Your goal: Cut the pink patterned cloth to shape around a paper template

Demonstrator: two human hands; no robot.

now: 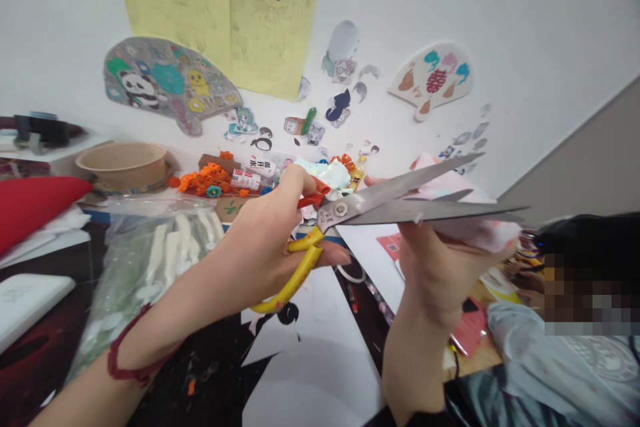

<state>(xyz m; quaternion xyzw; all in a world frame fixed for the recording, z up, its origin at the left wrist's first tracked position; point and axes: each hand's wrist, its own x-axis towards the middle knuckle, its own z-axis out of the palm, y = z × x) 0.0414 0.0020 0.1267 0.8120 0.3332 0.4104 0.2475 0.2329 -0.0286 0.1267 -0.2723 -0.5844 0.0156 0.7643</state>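
Holding yellow-handled scissors (295, 273) in left grip (255, 247) (blades (410, 197) open), pink paper (475, 230) in right grip (435, 273).

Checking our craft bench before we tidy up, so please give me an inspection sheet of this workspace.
Surface: black-and-white printed sheet covering the table in front of the hands.
Job's things: yellow-handled scissors, blades spread, reaching over a pink sheet.
Clutter: clear plastic bag of white pieces, kraft paper bowl, orange paper flowers, small white bottle.
Grippers: left hand grips the scissors; right hand holds the pink sheet.
Cables: thin dark cord at lower right, ends not visible.
Surroundings: white wall bearing a panda fan-shaped card and yellow sketches; a co-worker's pale blue sleeve at right.
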